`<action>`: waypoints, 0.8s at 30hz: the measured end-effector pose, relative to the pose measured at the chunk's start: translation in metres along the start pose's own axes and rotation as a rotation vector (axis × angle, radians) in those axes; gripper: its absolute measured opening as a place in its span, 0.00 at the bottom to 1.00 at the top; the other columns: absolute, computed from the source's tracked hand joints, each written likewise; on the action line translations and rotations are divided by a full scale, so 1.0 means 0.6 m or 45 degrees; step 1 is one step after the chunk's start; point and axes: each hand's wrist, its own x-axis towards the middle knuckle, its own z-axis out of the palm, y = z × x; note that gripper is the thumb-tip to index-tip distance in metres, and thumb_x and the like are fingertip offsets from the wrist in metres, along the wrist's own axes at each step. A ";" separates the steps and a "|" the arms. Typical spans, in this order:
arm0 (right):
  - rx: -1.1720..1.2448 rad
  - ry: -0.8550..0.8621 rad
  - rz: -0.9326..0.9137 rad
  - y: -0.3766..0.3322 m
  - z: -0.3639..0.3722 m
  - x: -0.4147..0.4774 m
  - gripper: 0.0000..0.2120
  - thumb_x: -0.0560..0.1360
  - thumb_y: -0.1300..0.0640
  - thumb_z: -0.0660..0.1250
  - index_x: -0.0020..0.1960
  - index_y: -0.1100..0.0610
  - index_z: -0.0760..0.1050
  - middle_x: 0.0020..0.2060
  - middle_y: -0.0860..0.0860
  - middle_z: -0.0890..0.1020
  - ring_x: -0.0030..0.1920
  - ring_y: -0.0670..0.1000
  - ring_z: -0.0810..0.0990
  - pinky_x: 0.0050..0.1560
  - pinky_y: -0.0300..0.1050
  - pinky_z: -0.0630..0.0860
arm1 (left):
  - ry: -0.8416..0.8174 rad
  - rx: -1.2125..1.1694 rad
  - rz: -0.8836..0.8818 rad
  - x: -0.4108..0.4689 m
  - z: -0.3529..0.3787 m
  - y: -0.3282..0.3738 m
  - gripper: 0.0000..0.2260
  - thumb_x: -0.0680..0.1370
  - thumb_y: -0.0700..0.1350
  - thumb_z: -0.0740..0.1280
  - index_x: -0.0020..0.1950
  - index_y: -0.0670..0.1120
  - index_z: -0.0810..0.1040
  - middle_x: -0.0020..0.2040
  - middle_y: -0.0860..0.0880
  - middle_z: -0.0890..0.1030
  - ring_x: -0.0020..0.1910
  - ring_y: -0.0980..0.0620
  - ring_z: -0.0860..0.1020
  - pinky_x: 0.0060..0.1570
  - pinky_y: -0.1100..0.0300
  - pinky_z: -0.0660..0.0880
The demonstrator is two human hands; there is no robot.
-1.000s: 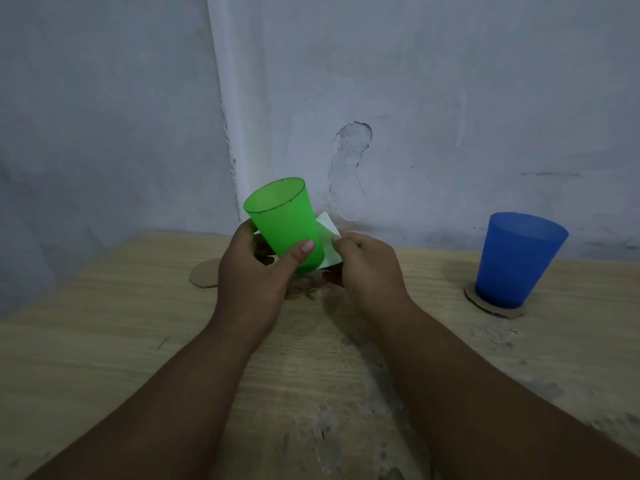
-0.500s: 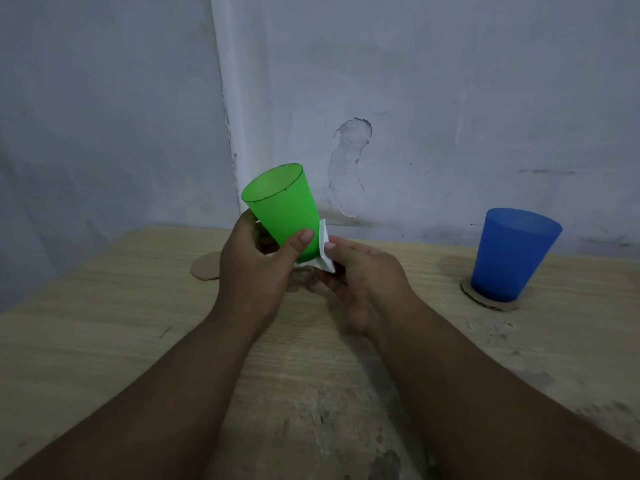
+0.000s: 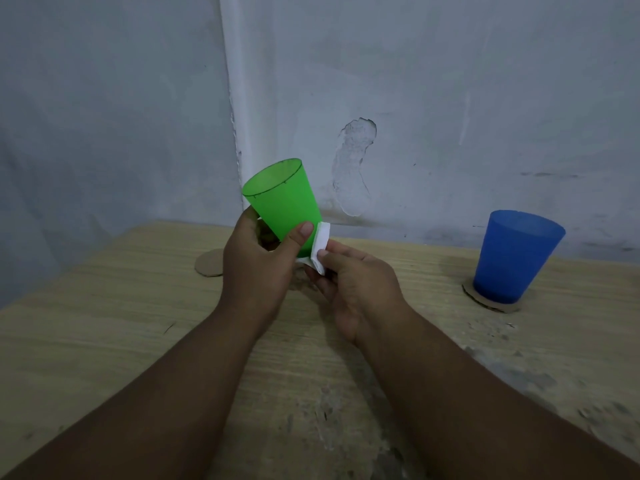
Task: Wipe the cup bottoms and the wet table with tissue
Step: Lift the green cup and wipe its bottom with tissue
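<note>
The left hand (image 3: 256, 268) grips the green cup (image 3: 282, 202), thumb and fingers curled round its lower wall, holding it tilted in the air above the table (image 3: 104, 323), toward the far edge. The right hand (image 3: 360, 289) pinches a folded white tissue (image 3: 320, 244) against the cup's base. The blue cup (image 3: 512, 258) stands upright on a cardboard disc (image 3: 491, 304) near the far right edge. A second cardboard disc (image 3: 207, 265) lies bare by the far edge, just left of the left hand.
</note>
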 end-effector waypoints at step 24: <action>-0.151 -0.317 0.013 -0.030 -0.017 0.056 0.15 0.75 0.77 0.58 0.54 0.68 0.80 0.47 0.61 0.85 0.41 0.52 0.86 0.44 0.43 0.84 | -0.122 -0.087 0.056 -0.004 0.002 0.010 0.13 0.74 0.50 0.75 0.57 0.52 0.80 0.52 0.52 0.86 0.53 0.51 0.84 0.52 0.57 0.81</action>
